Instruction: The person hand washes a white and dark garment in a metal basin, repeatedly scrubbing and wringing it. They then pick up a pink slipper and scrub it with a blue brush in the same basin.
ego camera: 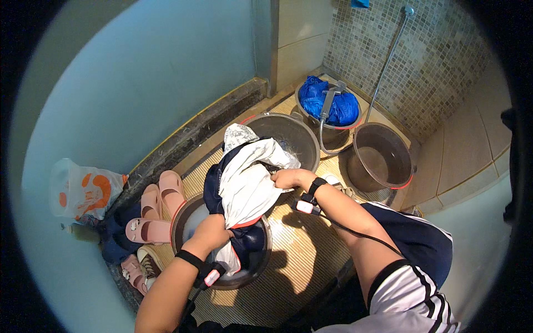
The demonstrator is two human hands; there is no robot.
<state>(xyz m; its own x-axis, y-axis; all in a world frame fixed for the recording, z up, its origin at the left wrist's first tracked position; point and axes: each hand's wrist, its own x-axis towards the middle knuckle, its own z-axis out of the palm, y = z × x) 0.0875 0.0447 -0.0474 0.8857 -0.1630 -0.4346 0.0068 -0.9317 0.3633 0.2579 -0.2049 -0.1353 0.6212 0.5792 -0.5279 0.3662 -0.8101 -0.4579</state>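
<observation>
A wet white and navy garment (248, 183) with red trim is stretched between my hands. My left hand (212, 231) grips its lower part over a dark bucket (266, 262) of cloudy water, and one end hangs down into that bucket. Farther up and to the right, my right hand (288, 178) is closed on the white cloth, its fingertips partly hidden by the folds. The garment's upper end lies across the near left rim of a wide grey basin (306, 139). Each wrist wears a black strap with a small cabled device.
Blue fabric (349, 109) and a shower head (330, 100) fill a bucket at the back. Another bucket (372, 156) stands by the tiled wall. Pink slippers (152, 229), a canvas shoe (148, 264) and a plastic bag (95, 189) line the left. Ribbed matting (287, 270) covers the floor.
</observation>
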